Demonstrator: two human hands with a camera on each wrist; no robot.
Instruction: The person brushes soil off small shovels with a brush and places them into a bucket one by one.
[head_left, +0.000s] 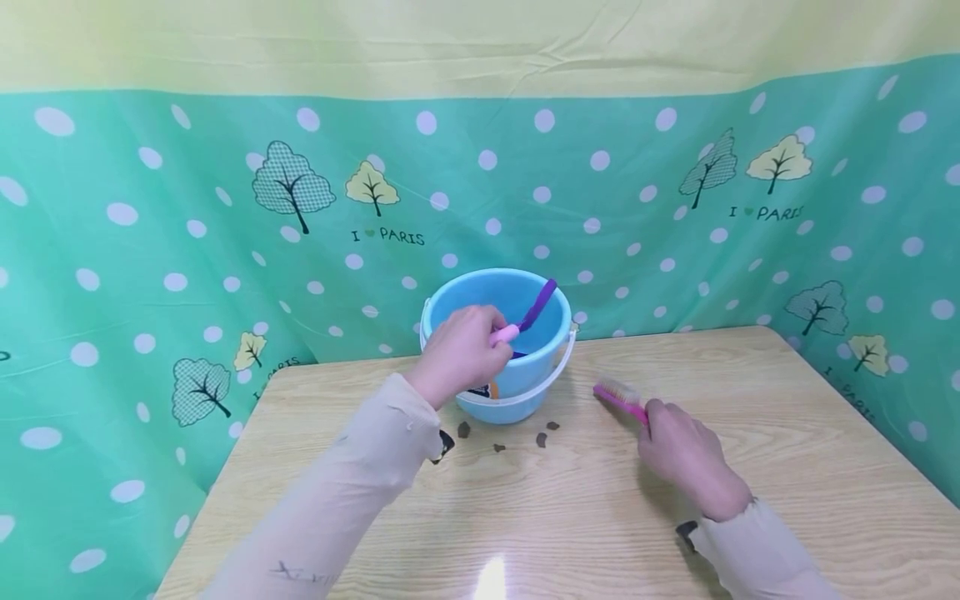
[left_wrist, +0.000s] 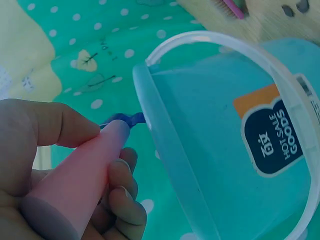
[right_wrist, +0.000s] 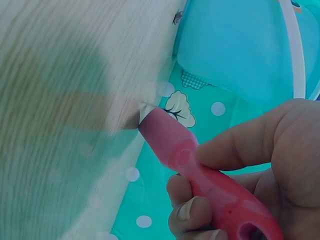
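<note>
My left hand [head_left: 467,348] grips the pink handle [left_wrist: 82,175] of a small purple dustpan [head_left: 537,305]. It holds the dustpan tipped steeply at the mouth of a light-blue bucket [head_left: 517,379]; most of the pan is hidden by the hand and the bucket's wall. My right hand [head_left: 686,454] curls round the handle of a pink brush [right_wrist: 215,185], to the right of the bucket and low over the table. Pale bristles show on the brush in the head view. Several dark brown scraps [head_left: 542,439] lie on the table in front of the bucket.
The bucket's white handle [head_left: 551,379] hangs down its front. Bucket and scraps are on a wooden table [head_left: 570,517]. A green dotted curtain [head_left: 480,183] hangs behind the table and along its sides.
</note>
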